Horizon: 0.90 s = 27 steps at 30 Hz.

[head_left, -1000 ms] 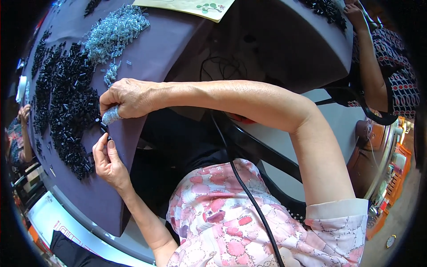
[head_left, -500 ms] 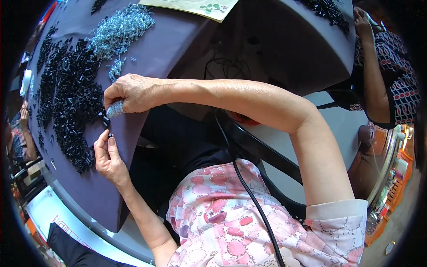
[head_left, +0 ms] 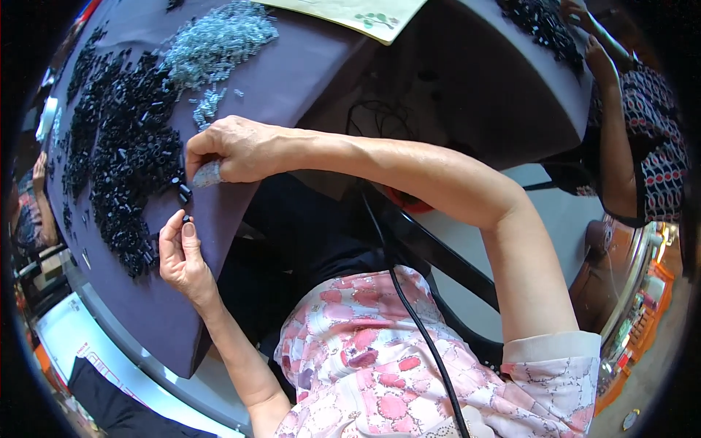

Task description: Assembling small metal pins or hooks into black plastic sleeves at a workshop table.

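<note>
My left hand (head_left: 188, 264) is closed in a pinch, with a small black tube bead (head_left: 187, 219) between thumb and fingertips. Just above it, my right hand (head_left: 237, 150) is bent down over the table edge with its fingers closed. A pale bluish, speckled piece (head_left: 209, 175) sits at its thumb; whether it is held or wrapped round the thumb, I cannot tell. The right fingertips are partly hidden. Loose black beads (head_left: 184, 193) lie between the two hands, beside a large heap of black tube beads (head_left: 131, 146). Beyond is a heap of clear bluish beads (head_left: 219, 44).
The purple-covered table (head_left: 164, 306) curves round in front of me. A pale printed sheet (head_left: 350, 16) lies at the far edge. Another person's arm (head_left: 621, 153) is at the right, near more black beads (head_left: 544, 29). A black cable (head_left: 423, 343) runs down over my shirt.
The whole view has shifted slightly, so the table and beads sit a little farther right and higher. My hands keep nearly the same pose; the left still pinches its bead.
</note>
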Motion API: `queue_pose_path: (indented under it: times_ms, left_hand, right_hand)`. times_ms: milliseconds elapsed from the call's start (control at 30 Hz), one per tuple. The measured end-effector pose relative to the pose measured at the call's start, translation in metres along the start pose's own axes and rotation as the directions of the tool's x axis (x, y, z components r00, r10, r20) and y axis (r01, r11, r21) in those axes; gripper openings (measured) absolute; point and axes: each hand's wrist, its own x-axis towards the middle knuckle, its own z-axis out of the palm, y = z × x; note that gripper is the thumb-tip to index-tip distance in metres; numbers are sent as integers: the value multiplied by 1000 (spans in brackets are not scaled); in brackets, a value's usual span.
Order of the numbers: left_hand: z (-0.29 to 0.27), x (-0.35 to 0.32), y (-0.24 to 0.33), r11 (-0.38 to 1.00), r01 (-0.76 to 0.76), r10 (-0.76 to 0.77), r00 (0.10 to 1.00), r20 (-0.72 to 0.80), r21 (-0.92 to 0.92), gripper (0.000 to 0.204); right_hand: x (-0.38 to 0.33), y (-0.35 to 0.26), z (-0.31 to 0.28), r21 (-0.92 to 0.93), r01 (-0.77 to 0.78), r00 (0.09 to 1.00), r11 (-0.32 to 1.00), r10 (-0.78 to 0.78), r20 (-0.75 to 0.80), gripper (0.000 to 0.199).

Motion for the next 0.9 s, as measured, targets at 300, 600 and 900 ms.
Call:
queue_pose_path:
  times_ms: [300, 600, 900]
  left_hand:
    - [-13, 2, 10, 916, 196, -188, 980, 59, -350, 17]
    - [-36, -7, 13, 997, 62, -66, 995, -70, -55, 17]
    - [-43, -9, 7, 945, 152, -156, 988, 9, -290, 21]
  right_hand:
    - [-1, -23, 9, 212, -286, 958, 935, 274, 83, 21]
    - [14, -39, 50, 355, -276, 961, 893, 259, 96, 16]
    - [12, -36, 76, 354, -305, 952, 884, 283, 113, 21]
